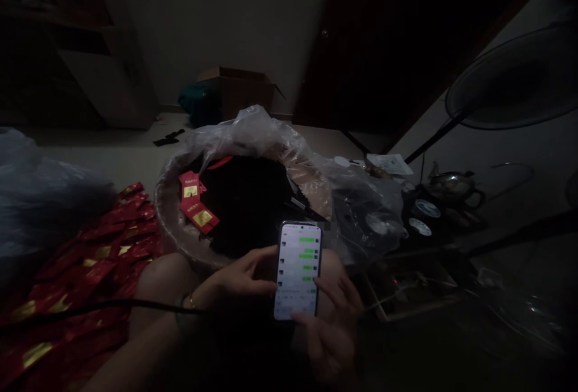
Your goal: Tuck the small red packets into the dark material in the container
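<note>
A lit smartphone (298, 271) is held upright, facing me, showing a chat with green message bubbles and a keyboard. My left hand (244, 274) grips its left edge, thumb at the front and the other fingers partly hidden behind it. At the phone's lower right is my right hand (334, 326), its thumb over the keyboard and another fingertip by the right edge, the fingers apart. Beyond the phone, a round basket (169, 223) lined with clear plastic (257, 127) holds a dark heap (248, 199), probably loose leaves. Red packets (201, 217) with gold labels lie at its left side.
Many red packets (99, 265) are piled on the left, near a big plastic bag (31, 199). A cardboard box (244, 91) stands by the wall. On the right are a teapot (454, 184), small dishes (419, 226) and a fan (515, 79). A dark cord (112, 304) crosses my left forearm.
</note>
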`<state>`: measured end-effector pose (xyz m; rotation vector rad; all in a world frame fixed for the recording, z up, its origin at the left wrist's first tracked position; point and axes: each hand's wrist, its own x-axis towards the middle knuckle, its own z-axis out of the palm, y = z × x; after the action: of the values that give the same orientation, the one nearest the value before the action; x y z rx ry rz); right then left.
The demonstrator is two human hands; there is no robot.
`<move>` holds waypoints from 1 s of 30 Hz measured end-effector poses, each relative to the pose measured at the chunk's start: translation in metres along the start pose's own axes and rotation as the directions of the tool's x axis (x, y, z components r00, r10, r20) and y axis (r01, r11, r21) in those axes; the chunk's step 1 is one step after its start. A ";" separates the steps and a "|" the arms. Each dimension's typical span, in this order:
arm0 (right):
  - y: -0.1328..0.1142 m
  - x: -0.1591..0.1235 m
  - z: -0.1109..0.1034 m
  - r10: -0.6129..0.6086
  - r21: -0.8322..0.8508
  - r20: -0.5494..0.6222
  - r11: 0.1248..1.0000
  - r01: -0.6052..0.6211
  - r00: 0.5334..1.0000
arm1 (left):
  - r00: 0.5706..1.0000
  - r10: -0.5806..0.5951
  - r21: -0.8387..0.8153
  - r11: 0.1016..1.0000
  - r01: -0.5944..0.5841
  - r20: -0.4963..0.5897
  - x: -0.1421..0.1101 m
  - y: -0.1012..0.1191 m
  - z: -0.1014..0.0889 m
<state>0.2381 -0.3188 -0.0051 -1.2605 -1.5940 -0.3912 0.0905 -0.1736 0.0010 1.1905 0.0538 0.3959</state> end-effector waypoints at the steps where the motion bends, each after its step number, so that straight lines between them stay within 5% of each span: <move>1: 0.000 0.000 0.000 -0.014 -0.001 0.013 1.000 0.014 1.000 | 1.000 0.005 -0.003 1.000 -0.005 0.010 0.000 0.000 0.000; 6: 0.002 -0.002 0.000 -0.035 -0.088 0.099 0.995 0.044 0.994 | 0.999 0.021 -0.029 0.999 -0.020 0.030 0.002 -0.002 0.000; 17: 0.005 0.001 0.000 0.007 -0.055 0.024 0.998 -0.006 1.000 | 1.000 -0.001 0.007 1.000 0.001 0.018 0.001 -0.001 0.000; 23: 0.015 -0.010 0.001 0.141 -0.148 0.069 0.981 -0.130 0.988 | 1.000 0.006 -0.016 1.000 -0.005 0.030 0.002 0.002 0.003; 30: 0.015 -0.004 0.000 0.102 -0.140 0.100 0.986 -0.088 0.990 | 0.999 0.000 -0.049 0.999 0.002 0.043 0.002 0.003 0.004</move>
<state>0.2504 -0.3153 -0.0137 -1.4770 -1.6110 -0.3824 0.0932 -0.1760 0.0055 1.1497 0.0075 0.3693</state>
